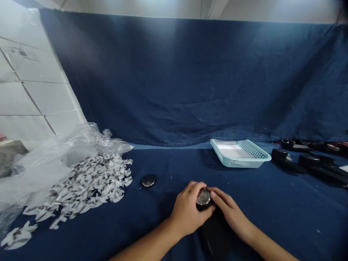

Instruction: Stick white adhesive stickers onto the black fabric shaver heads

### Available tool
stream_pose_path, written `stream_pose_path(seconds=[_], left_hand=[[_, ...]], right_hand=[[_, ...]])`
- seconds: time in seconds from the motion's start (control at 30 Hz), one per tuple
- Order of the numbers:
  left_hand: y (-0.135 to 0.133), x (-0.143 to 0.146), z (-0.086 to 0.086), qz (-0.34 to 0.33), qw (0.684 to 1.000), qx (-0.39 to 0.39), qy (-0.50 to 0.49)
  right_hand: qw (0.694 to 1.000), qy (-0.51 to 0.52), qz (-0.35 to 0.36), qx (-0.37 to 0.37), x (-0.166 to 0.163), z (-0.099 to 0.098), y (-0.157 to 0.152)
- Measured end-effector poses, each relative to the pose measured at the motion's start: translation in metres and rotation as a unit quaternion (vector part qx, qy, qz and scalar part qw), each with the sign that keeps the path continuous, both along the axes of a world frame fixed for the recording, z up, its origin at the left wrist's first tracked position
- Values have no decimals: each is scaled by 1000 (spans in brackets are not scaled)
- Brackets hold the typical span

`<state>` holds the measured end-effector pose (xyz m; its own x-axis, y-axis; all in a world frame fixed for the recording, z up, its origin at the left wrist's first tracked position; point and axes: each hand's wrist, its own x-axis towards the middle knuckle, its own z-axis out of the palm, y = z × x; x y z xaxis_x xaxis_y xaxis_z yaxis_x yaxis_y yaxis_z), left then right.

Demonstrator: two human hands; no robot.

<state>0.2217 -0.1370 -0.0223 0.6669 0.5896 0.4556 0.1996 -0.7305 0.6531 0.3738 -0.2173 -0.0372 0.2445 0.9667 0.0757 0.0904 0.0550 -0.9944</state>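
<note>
Cloth (174, 79), dark blue, fills the back of my view, above a matching blue surface (174, 166). White box-like panels (46, 94) stand at the left, with clear plastic (35, 163) slumped before them and a heap of grey-white pieces (92, 177) spilling beside it. A pale-blue basket (241, 162) with a white lining sits farther back; black parts (288, 163) lie right of it.

Nearest me, my left hand (189, 206) has its grip curled round a shiny perforated cap (203, 197), at the far end of a dark long body (214, 232). My right hand's (231, 210) fingertips meet the cap's right edge; whether that grip clasps anything, I cannot tell. I judge the step to be two-handed fitting or adjusting there, calling next for even, steady pressure. A similar loose disc (148, 181) lies apart, leftward. Printed lines (25, 54) on a panel are too blurred to read; I see no legible brand.
</note>
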Motion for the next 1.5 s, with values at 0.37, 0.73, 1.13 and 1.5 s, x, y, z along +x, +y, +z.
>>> stream_pose_path(seconds=[0.37,0.73,1.13,1.5], left_hand=[[0,-1,0,2,1000,-2,1],[0,0,0,-2,1000,-6,-3],[0,0,-2,57,998,14,34],[9,0,0,128,985,-109,-27]], right_hand=[[1000,-10,8,5,0,1,1],[1000,-21,-10,-2,0,-1,1],[1000,-15,-2,3,0,4,1],[985,171,23,-8,1,-1,-4]])
